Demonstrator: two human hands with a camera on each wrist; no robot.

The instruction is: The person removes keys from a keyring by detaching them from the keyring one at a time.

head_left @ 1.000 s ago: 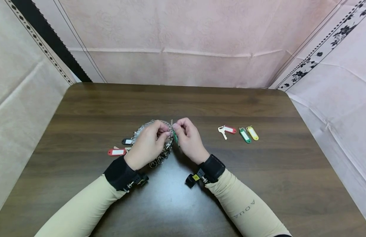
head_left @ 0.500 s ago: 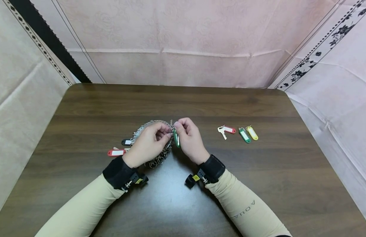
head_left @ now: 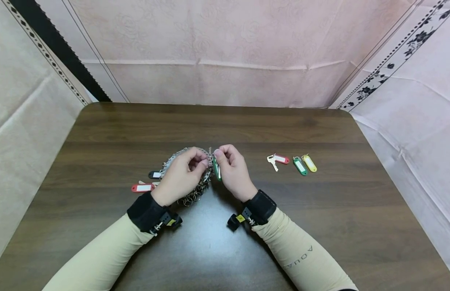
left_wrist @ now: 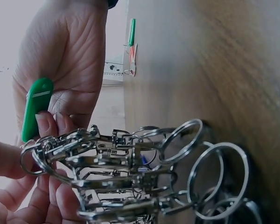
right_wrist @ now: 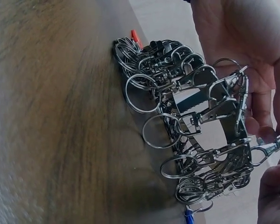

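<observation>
In the head view my left hand [head_left: 182, 176] is over a round bunch of metal swivel clasps with key rings [head_left: 200, 190]. Its thumb and index finger pinch a clasp at the bunch's right edge. Close beside it, my right hand [head_left: 233, 171] pinches a green key tag [head_left: 217, 170] that hangs down from the fingertips. The left wrist view has this green tag [left_wrist: 36, 112] at the right hand's fingertips, beside the ring end of a clasp [left_wrist: 32, 158]. From the right wrist view, one clasp [right_wrist: 266, 148] sticks out of the bunch toward the right thumb [right_wrist: 274, 179].
Left of the bunch lie a red key tag [head_left: 142, 188] and a black key tag [head_left: 155, 175]. To the right on the brown table [head_left: 319, 226] are a red tag [head_left: 282, 159] with a key [head_left: 273, 162], a green tag [head_left: 301, 166] and a yellow tag [head_left: 310, 163].
The green tag in my right hand has turned so that more of its face shows. My left fingers have shifted slightly at the bunch's edge. The tags lying on the table stay put.
</observation>
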